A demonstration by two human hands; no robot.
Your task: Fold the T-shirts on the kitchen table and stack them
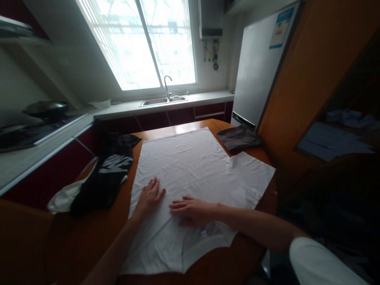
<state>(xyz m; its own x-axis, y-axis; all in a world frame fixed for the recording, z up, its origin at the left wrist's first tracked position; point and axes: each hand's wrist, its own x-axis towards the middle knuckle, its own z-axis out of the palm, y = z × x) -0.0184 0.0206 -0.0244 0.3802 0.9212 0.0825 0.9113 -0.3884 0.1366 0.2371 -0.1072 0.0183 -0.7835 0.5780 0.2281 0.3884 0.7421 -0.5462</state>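
Both hands, left (149,196) and right (192,209), lie flat and unclenched on the white T-shirt (190,174) spread across the wooden worktop (89,233), its left side seemingly folded in, right sleeve still out.

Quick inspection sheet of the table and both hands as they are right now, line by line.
Surface: orange wooden table, mostly covered by clothes.
Job's things: white T-shirt spread flat, collar toward the person.
Clutter: black garment at left; folded dark cloth at far right.
Hands: left hand and right hand both flat on the shirt, open.
Cables: nothing seen.
Surroundings: sink under window, fridge right.
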